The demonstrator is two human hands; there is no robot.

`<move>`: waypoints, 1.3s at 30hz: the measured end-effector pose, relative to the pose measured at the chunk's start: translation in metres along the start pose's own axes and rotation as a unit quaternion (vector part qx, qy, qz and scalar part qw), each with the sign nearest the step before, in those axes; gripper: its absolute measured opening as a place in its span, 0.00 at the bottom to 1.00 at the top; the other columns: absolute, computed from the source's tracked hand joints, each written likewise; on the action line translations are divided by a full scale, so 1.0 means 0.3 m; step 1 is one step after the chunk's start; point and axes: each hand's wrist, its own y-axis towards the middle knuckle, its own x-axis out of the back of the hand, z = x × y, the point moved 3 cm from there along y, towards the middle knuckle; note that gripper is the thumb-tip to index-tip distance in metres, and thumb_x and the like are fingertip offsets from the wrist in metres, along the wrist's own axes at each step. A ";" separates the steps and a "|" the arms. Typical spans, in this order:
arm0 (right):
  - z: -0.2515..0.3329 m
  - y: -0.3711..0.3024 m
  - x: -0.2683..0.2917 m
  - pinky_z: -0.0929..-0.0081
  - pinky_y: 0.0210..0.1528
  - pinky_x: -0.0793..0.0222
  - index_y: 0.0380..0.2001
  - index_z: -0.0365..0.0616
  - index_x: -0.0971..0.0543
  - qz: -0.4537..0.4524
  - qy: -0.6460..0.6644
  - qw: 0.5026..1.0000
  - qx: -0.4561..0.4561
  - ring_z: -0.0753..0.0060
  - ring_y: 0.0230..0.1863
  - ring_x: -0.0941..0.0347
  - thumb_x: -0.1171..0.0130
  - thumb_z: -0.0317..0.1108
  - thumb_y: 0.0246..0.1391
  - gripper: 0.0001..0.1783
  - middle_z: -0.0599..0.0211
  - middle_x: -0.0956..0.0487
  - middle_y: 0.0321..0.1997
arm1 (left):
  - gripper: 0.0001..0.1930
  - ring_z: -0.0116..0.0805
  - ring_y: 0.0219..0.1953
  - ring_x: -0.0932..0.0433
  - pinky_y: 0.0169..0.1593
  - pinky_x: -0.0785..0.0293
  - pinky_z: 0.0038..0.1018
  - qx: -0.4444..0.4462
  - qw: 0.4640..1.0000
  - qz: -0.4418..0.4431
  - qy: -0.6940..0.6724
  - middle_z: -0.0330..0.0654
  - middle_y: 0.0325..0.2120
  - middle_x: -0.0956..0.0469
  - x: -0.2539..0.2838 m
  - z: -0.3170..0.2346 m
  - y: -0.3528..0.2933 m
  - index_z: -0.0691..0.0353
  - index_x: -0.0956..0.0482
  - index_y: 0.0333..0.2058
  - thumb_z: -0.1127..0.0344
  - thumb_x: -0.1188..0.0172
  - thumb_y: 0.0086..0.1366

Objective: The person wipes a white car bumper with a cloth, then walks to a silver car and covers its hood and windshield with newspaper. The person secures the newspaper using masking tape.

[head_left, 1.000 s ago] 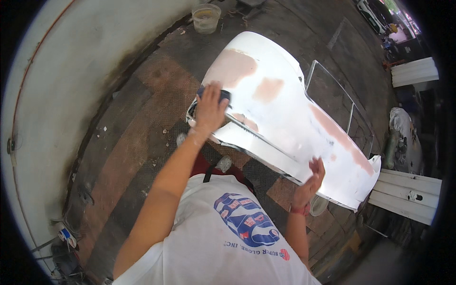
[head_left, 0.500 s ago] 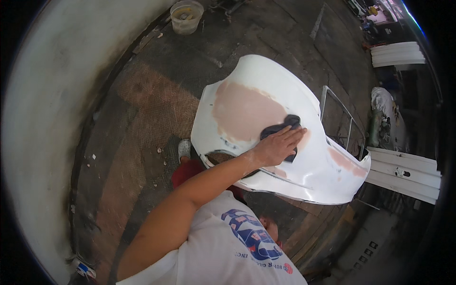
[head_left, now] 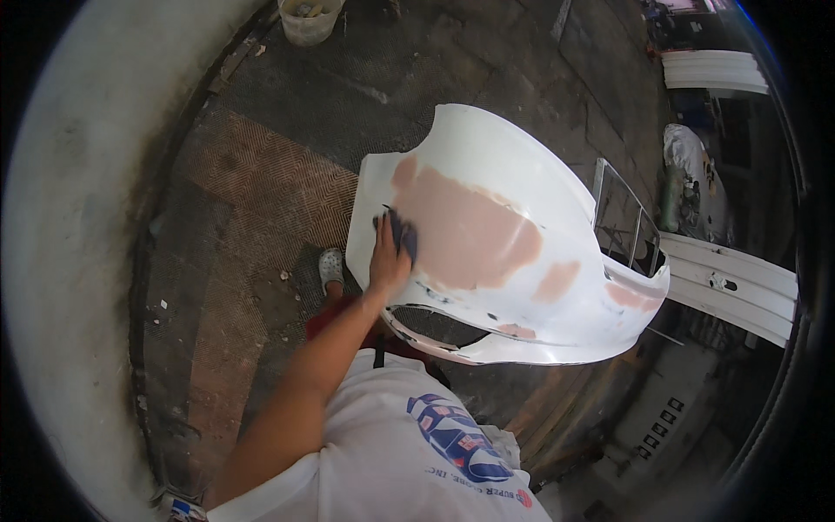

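A white car bumper cover (head_left: 522,161) with a large pinkish filler patch (head_left: 470,230) and smaller pink patches lies before me. My left hand (head_left: 390,261) is pressed on its left part, at the edge of the large patch. Bunched under the fingers is a dark cloth (head_left: 404,237), partly hidden by the hand. Just below the hand, the bumper has an oval opening (head_left: 435,326) with dark chipped edges. My right hand does not show.
A whitish bucket (head_left: 309,24) stands at the far left by the pale wall (head_left: 96,217). Behind the bumper's right end is a thin metal frame (head_left: 619,196). White ribbed panels (head_left: 739,283) lie at the right. My grey clog (head_left: 331,268) rests on the patterned floor mat (head_left: 261,165).
My left hand has swept the dark cloth from the bumper's middle across to its left part. The view has shifted slightly, and the middle pink patch is now uncovered.
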 end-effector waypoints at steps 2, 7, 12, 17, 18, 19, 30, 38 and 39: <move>0.049 -0.016 0.008 0.55 0.43 0.21 0.51 0.46 0.17 0.008 0.002 1.000 -0.004 0.48 0.40 0.15 0.38 0.45 0.65 0.18 0.50 0.13 0.39 | 0.45 0.68 0.76 0.55 0.76 0.55 0.60 -0.076 0.996 0.007 0.052 0.67 0.75 0.57 -0.005 -0.013 -0.207 0.74 0.55 0.74 0.44 0.49 0.74; 0.166 0.012 0.041 0.55 0.43 0.21 0.51 0.46 0.17 0.011 -0.011 1.000 0.012 0.48 0.40 0.15 0.38 0.45 0.65 0.18 0.50 0.13 0.39 | 0.46 0.70 0.75 0.51 0.75 0.51 0.57 -0.333 0.918 0.117 0.181 0.63 0.75 0.54 0.028 -0.314 -0.252 0.71 0.48 0.73 0.47 0.38 0.68; 0.191 -0.014 0.004 0.56 0.43 0.22 0.55 0.49 0.21 0.020 0.023 0.999 0.015 0.46 0.41 0.16 0.40 0.50 0.67 0.22 0.48 0.14 0.39 | 0.39 0.63 0.74 0.45 0.75 0.52 0.53 -0.451 0.852 0.096 0.247 0.53 0.73 0.42 -0.155 -0.757 0.079 0.65 0.37 0.70 0.43 0.44 0.70; 0.219 -0.029 0.038 0.58 0.43 0.21 0.54 0.47 0.19 -0.002 0.006 1.000 0.003 0.50 0.41 0.15 0.40 0.46 0.66 0.20 0.51 0.14 0.41 | 0.39 0.60 0.73 0.43 0.75 0.51 0.50 -0.315 0.885 0.041 0.340 0.54 0.74 0.42 -0.289 -0.908 0.481 0.65 0.40 0.72 0.39 0.58 0.76; 0.152 -0.056 0.002 0.58 0.44 0.21 0.54 0.46 0.19 -0.008 0.038 0.999 -0.028 0.49 0.42 0.15 0.40 0.47 0.66 0.21 0.49 0.14 0.41 | 0.40 0.61 0.74 0.44 0.76 0.52 0.50 -0.274 0.906 0.023 0.321 0.53 0.74 0.44 -0.289 -0.876 0.551 0.65 0.42 0.73 0.38 0.59 0.76; 0.068 -0.059 -0.028 0.58 0.45 0.21 0.54 0.45 0.19 -0.013 0.068 0.996 -0.052 0.49 0.43 0.15 0.40 0.47 0.66 0.21 0.48 0.14 0.41 | 0.40 0.62 0.74 0.44 0.76 0.52 0.49 -0.229 0.925 0.000 0.304 0.53 0.75 0.45 -0.265 -0.829 0.624 0.64 0.43 0.73 0.38 0.60 0.76; 0.124 -0.035 -0.002 0.57 0.46 0.21 0.55 0.44 0.20 0.045 0.011 0.996 -0.082 0.48 0.45 0.15 0.41 0.48 0.67 0.23 0.46 0.14 0.41 | 0.34 0.52 0.77 0.48 0.77 0.47 0.41 0.013 0.984 0.177 0.024 0.49 0.76 0.48 -0.050 -0.207 0.985 0.60 0.46 0.75 0.46 0.60 0.79; 0.108 -0.024 0.052 0.54 0.47 0.22 0.56 0.45 0.21 0.051 0.000 0.996 -0.067 0.44 0.46 0.16 0.42 0.50 0.66 0.24 0.43 0.15 0.43 | 0.30 0.55 0.73 0.42 0.76 0.46 0.41 0.053 0.982 0.015 -0.180 0.55 0.70 0.39 0.042 0.097 0.369 0.64 0.44 0.73 0.60 0.51 0.78; 0.136 -0.024 0.046 0.54 0.48 0.22 0.56 0.45 0.22 0.059 0.001 0.996 -0.073 0.43 0.46 0.16 0.42 0.50 0.66 0.24 0.43 0.15 0.44 | 0.29 0.56 0.73 0.41 0.75 0.45 0.42 0.042 0.987 0.026 -0.153 0.56 0.70 0.38 0.062 0.135 0.327 0.65 0.42 0.72 0.59 0.52 0.78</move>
